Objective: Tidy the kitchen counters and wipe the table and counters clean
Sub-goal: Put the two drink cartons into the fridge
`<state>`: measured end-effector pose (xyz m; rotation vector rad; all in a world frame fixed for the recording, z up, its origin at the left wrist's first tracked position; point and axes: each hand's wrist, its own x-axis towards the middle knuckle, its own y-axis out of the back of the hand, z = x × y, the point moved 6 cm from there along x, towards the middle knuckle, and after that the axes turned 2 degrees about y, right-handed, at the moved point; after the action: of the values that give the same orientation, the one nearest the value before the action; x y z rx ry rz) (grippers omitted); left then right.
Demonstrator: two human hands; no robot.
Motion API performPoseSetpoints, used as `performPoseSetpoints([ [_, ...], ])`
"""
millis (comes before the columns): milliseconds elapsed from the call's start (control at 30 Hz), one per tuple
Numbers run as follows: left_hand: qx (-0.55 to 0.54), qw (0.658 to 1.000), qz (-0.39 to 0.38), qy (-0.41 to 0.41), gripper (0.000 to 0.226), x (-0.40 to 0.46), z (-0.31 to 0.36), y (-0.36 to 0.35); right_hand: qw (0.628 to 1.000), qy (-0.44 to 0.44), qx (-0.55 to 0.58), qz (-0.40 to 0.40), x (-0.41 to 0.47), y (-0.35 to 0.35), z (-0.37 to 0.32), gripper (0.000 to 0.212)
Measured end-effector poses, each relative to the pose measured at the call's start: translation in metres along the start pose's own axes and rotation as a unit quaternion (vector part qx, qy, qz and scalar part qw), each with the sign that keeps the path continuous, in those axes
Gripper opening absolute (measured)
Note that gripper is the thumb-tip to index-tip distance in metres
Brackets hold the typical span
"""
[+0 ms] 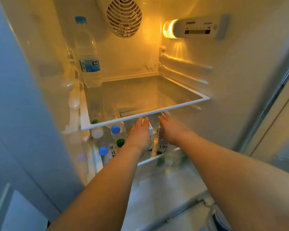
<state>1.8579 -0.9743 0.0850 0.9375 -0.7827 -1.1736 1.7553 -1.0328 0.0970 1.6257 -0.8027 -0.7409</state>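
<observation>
Fridge open, interior lit amber by the lamp (169, 28) at 2 o'clock on the right wall. Fan grille (124, 17) at 12 o'clock on the back wall.

Upper glass shelf (157, 90) sits mid-frame, white trim along its front edge. One tall water bottle (87, 54), blue cap, stands upright at the shelf's back left corner, about 10 o'clock.

Both bare arms reach in from 6 o'clock toward the lower shelf (158, 157), just under the front trim of the glass shelf.

Left hand (139, 132): fingers straight and close together, pointing into the fridge, palm turned toward the right. It lies against the left side of a white carton (150, 130); grip not closed round anything that shows.

Right hand (168, 129): fingers extended forward, loosely together, fingertips at the shelf trim. It sits just right of the carton, over a pack with a barcode label (163, 145). Whether it touches either one, cannot tell. Grip apart, nothing clamped.

The carton stands between the two hands on the lower shelf, near frame centre.

Left of the hands, at 8 to 9 o'clock, a cluster of bottles on the lower shelf: a white cap (97, 132), two blue caps (115, 129) and a green cap (120, 142). More bottle shapes show blurred through the glass shelf.

Fridge door (15, 97) fills the left edge, blue-grey.
</observation>
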Motion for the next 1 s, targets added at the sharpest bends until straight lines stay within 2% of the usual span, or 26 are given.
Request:
performPoseSetpoints([
  [167,0.058,0.997,0.054,-0.010,0.075,-0.049,0.008,0.005,1.000,-0.007,0.020,0.021,-0.049,0.011,-0.006,0.077],
  [400,0.174,0.981,0.085,-0.023,0.062,-0.148,-0.006,0.038,0.999,0.021,-0.006,0.041,-0.147,0.023,-0.053,0.068],
  [467,0.206,0.971,0.107,-0.057,0.055,-0.172,0.006,0.048,0.998,0.048,-0.011,0.050,-0.172,0.020,-0.069,0.069],
  [533,0.231,0.959,0.132,-0.095,0.061,-0.201,0.020,0.053,0.995,0.074,-0.019,0.072,-0.200,0.021,-0.087,0.067],
  [700,0.278,0.940,0.169,-0.102,0.060,-0.293,0.015,0.069,0.992,0.094,-0.025,0.076,-0.261,0.030,-0.115,0.062],
  [767,0.283,0.938,0.189,-0.071,0.056,-0.329,-0.002,0.077,0.990,0.113,-0.038,0.073,-0.279,0.031,-0.127,0.063],
  [833,0.280,0.938,0.206,-0.003,0.053,-0.374,-0.020,0.085,0.984,0.161,-0.027,0.068,-0.304,0.029,-0.147,0.065],
  [900,0.271,0.938,0.206,0.070,0.056,-0.418,-0.033,0.092,0.974,0.215,-0.025,0.065,-0.332,0.022,-0.171,0.066],
  [1000,0.275,0.922,0.243,0.126,0.060,-0.477,-0.030,0.100,0.965,0.252,-0.028,0.062,-0.371,0.012,-0.194,0.064],
])
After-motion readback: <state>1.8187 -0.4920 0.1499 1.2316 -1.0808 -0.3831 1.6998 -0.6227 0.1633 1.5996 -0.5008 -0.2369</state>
